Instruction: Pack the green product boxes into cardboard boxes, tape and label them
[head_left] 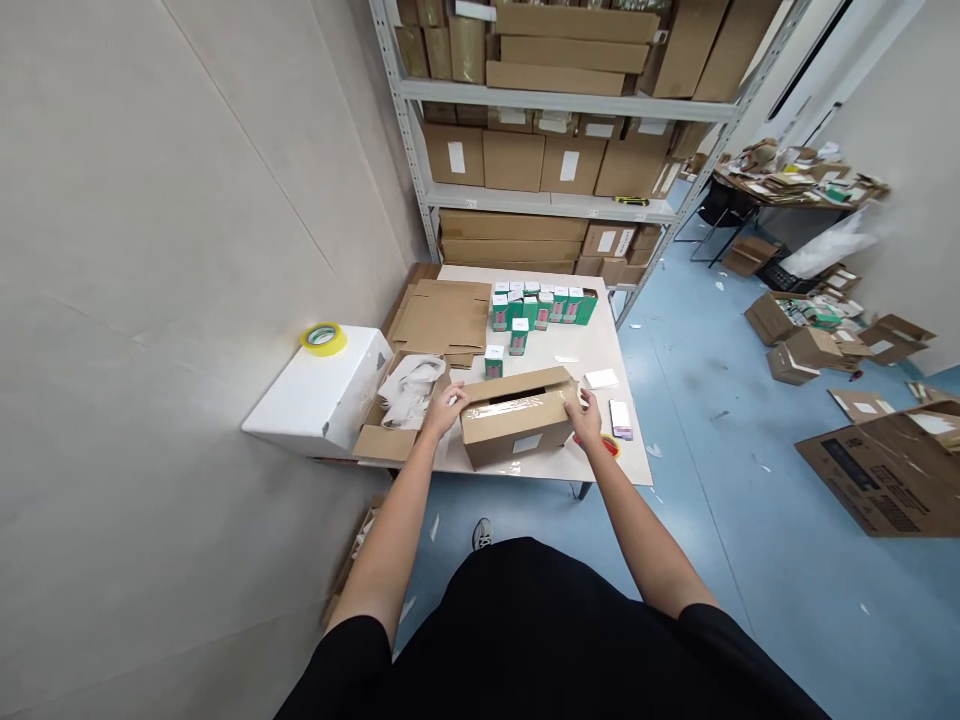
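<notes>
Biggest thing here is the grey metal rack (555, 203), perforated uprights, loaded with brown cartons. Below it there's a pale, smooth table (592, 350), with a blocky white box (307, 395) by the wall and flat cardboard sheets (442, 315) on the table's back left.

Both bare arms reach forward, spread apart, to a long cardboard box (510, 425) at the table's front edge. Left hand (447, 405) is clamped on its upper left end, right hand (583, 415) on the upper right, fingers bent over the edges. It's matte brown board with shiny clear tape along the top and a dark slot between the flaps.

Green-and-white cartons (556, 305) are bunched behind, two closer in; their print's too tiny to read. Yellow tape roll (324, 350) sits on the white box. Smallest: the cardboard box's white label (527, 443), also unreadable.
</notes>
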